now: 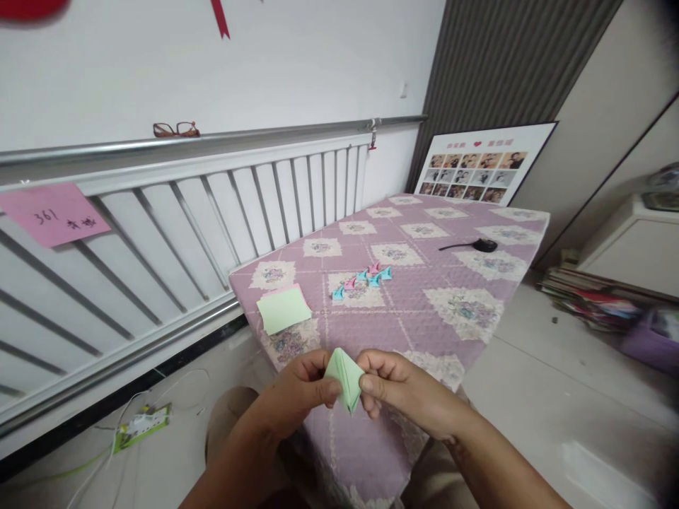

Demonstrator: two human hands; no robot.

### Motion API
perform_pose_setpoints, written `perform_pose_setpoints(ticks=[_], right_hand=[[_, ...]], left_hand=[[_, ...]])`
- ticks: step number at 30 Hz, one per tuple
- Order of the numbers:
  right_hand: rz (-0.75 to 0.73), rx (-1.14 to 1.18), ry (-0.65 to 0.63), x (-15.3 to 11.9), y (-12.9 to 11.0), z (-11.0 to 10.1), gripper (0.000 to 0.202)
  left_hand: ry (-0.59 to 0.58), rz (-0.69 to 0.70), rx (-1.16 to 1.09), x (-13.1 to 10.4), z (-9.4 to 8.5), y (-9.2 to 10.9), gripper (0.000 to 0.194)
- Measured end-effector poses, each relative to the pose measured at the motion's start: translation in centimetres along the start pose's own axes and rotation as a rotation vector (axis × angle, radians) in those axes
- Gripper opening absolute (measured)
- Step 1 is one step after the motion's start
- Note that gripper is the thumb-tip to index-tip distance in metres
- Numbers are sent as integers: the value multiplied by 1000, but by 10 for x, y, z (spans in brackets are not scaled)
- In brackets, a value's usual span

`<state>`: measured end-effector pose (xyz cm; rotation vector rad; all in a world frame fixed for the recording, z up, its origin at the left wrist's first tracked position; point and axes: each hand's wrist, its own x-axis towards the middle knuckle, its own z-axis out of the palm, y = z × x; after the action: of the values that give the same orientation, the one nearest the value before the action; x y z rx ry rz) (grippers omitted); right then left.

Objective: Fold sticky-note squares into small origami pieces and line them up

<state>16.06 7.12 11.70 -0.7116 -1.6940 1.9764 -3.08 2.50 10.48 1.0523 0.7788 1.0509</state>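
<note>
Lower centre, fingers (329, 389) of both hands pinch the green paper (344, 378) between them. It sits above the counter (371, 438)

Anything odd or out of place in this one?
The eyeglasses look oddly placed, perched on the metal pipe above the radiator. On the floor, loose cables trail untidily around the power strip.

A small green paper (344, 380), folded into a diamond with a central crease, points toward the table's far side.
</note>
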Motion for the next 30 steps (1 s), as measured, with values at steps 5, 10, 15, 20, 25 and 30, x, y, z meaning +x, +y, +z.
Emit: perform_pose_setpoints(ticks=[5, 10, 15, 20, 25, 30], right_hand=[[15, -58, 5, 1, -1, -1, 35], [-19, -175, 69, 3, -12, 6, 37], [-76, -375, 93, 8, -20, 8, 29], [-85, -452, 59, 10, -27, 8, 29], [-130, -558, 19, 8, -41, 11, 22], [-122, -619, -43, 4, -43, 18, 15]], left_hand=[[-16, -9, 16, 0, -3, -2, 40], [-25, 69, 145, -1, -6, 3, 31], [-55, 166, 367, -2, -10, 18, 28], [-72, 61, 406, 1, -21, 26, 33], [-244, 1, 322, 2, -23, 35, 37], [-353, 39, 381, -4, -17, 36, 32]])
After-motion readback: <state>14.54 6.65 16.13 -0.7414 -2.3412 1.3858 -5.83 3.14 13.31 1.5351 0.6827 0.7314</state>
